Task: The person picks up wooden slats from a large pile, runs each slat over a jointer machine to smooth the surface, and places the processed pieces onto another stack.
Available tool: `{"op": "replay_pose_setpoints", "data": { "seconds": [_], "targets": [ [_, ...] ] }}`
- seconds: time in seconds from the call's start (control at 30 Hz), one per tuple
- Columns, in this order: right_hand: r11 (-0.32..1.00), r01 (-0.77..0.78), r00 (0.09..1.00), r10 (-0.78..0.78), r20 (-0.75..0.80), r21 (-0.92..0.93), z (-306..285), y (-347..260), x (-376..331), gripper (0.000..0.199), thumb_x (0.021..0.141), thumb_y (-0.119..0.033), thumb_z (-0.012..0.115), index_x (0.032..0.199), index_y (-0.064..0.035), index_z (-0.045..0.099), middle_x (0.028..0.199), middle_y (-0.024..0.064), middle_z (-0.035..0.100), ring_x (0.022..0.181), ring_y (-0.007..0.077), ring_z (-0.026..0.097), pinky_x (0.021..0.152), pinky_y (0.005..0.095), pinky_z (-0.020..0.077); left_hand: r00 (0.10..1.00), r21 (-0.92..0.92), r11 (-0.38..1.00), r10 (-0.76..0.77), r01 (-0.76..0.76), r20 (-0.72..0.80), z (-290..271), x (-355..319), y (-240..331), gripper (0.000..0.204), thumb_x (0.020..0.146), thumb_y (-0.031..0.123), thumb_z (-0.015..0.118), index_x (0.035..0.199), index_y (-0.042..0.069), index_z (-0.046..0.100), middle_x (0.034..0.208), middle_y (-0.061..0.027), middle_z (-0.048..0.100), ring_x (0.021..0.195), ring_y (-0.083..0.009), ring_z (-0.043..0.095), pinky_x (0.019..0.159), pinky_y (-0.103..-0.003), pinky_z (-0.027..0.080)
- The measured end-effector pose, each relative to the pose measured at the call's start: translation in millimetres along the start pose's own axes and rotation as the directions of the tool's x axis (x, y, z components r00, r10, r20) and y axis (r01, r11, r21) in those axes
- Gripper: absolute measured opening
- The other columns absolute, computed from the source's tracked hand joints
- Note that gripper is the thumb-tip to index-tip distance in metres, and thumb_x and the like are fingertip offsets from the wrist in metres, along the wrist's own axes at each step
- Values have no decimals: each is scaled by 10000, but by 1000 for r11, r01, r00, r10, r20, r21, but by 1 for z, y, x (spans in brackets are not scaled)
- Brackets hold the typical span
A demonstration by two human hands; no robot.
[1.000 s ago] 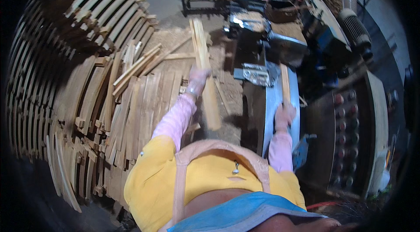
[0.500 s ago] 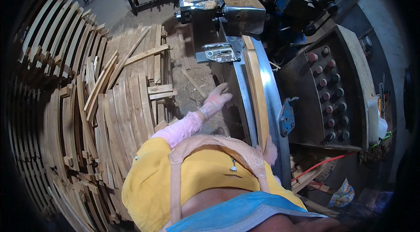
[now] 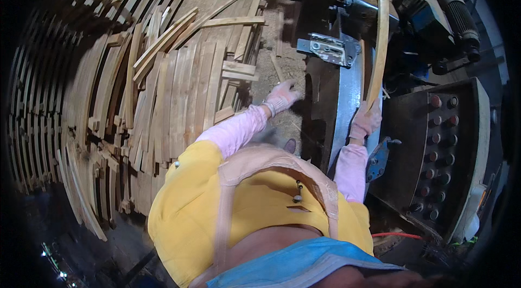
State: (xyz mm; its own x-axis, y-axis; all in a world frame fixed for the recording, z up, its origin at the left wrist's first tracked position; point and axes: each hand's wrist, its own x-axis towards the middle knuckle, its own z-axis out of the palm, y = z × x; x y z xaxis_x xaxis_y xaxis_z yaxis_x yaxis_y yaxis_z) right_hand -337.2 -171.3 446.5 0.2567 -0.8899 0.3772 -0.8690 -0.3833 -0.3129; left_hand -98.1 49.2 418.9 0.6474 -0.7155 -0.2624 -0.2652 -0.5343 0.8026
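My right hand (image 3: 365, 121), in a pale work glove, is closed round the near end of a long, slightly curved wooden strip (image 3: 381, 43). The strip points away from me, raised over the metal bed (image 3: 345, 95) of a woodworking machine. Under it, part of another wooden piece (image 3: 364, 62) shows beside the bracket. My left hand (image 3: 283, 97), also gloved, hovers left of the bed with its fingers loosely apart and nothing in it. A short wooden offcut (image 3: 278, 68) lies just beyond that hand.
Stacked wooden strips (image 3: 184, 92) fill the left side, with several loose ones across the top. A metal bracket (image 3: 328, 49) juts over the bed. On the right stand a control panel (image 3: 439, 147) with several buttons and a blue clamp (image 3: 378, 160). Behind is a motor (image 3: 460, 19).
My right hand has moved forward along the bed, and a wooden strip is now lifted in it. My left hand stays off to the left. The whole view has shifted.
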Motion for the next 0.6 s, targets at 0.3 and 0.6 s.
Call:
{"op": "replay_pose_setpoints", "data": {
  "seconds": [0.3,0.6],
  "targets": [
    [996,75,974,-64,217,-40,-88,66,-155,532,935,-341,671,1376,-50,606,1090,220,705,1012,434,641,895,555,489,863,646,622,-97,442,-496,-120,-57,-128,381,866,265,629,1207,98,593,1303,-137,600,1232,-268,570,1019,-479,458],
    [998,10,995,-3,102,-64,-115,86,-205,510,874,-277,709,1284,18,638,1121,241,701,988,449,664,883,519,521,809,688,427,-310,587,-499,-122,-44,-175,798,907,267,573,1630,143,261,1689,-214,229,1556,-469,172,1255,-569,119]
  ]
}}
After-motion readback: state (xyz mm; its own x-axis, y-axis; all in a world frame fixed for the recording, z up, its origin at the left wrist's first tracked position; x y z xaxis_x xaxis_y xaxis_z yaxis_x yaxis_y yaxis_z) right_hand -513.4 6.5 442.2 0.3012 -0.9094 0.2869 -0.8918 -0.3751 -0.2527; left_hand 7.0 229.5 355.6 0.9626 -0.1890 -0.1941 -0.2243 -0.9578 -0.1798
